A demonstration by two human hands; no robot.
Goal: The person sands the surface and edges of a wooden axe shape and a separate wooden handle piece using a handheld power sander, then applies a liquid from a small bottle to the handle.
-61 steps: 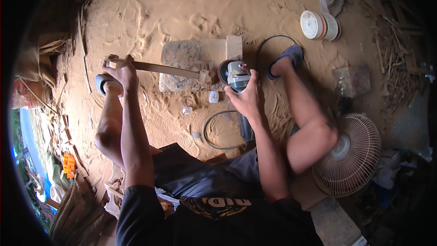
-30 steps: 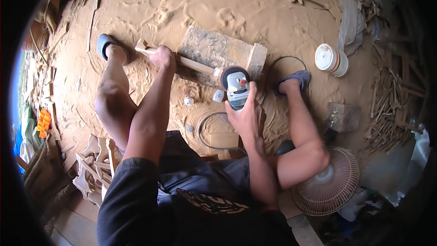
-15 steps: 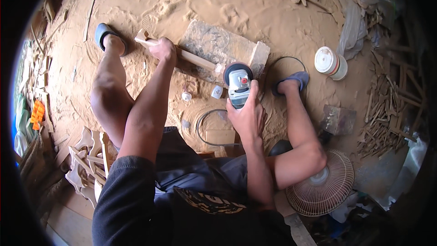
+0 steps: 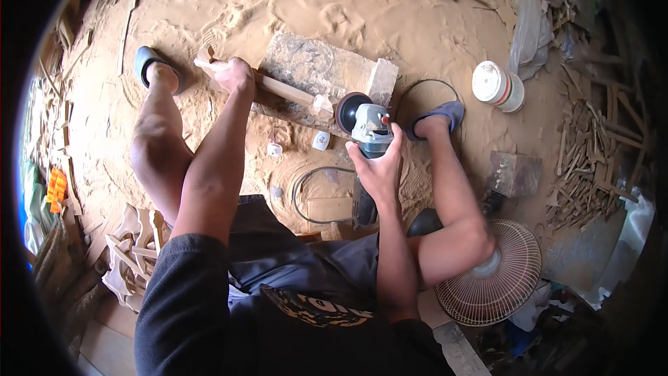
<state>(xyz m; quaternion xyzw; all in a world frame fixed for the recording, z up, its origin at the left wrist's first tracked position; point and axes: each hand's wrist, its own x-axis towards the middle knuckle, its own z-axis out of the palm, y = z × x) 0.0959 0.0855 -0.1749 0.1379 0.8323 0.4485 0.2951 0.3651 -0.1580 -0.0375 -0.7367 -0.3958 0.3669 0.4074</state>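
My left hand (image 4: 236, 76) is closed around a pale carved wooden leg (image 4: 287, 90), near its flared far-left end. The leg lies slantwise along the front of a worn grey block (image 4: 306, 61), its rounded right end (image 4: 322, 104) toward the disc. My right hand (image 4: 379, 173) grips an angle grinder (image 4: 371, 125) fitted with a round sanding disc (image 4: 351, 113). The disc's edge is right beside the leg's rounded end; whether they touch I cannot tell. My right palm side and part of the grinder's body hide each other.
Sawdust covers the ground. Two small white objects (image 4: 321, 141) lie before the block. A black cable (image 4: 299, 191) loops nearby. A white bucket (image 4: 492, 83) stands right, a caged fan (image 4: 497, 282) by my right knee. Carved wooden pieces (image 4: 132, 251) are piled left, wood scraps (image 4: 591, 153) right.
The grinder has tilted, and its disc now faces more toward the leg's end. My left hand keeps its hold on the leg. The whole view has shifted slightly.
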